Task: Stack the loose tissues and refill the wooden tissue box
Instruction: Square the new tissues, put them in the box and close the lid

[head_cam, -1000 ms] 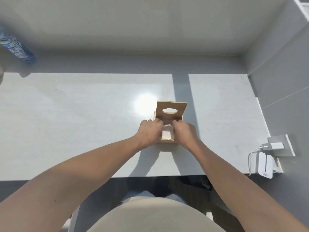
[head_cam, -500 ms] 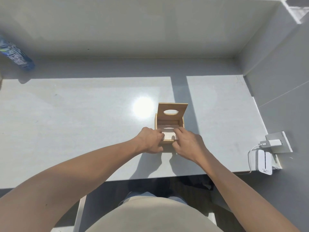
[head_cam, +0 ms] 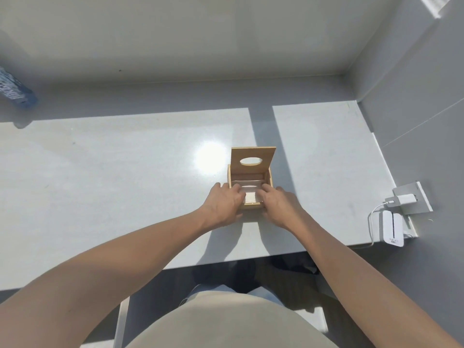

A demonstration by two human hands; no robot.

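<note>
The wooden tissue box point(head_cam: 251, 187) stands on the white table point(head_cam: 113, 184) with its lid point(head_cam: 252, 159) — the one with the oval opening — tipped up at the box's far side, and a stack of white tissues point(head_cam: 248, 190) lies inside it. The left hand point(head_cam: 223, 205) and right hand point(head_cam: 278, 205) meet at the box's near edge, fingers extended flat onto the tissues and gripping nothing. To the box's right, at the table's edge, a white charger point(head_cam: 404, 198) sits plugged into a socket; far to the box's left stands a blue bottle point(head_cam: 15, 90).
</note>
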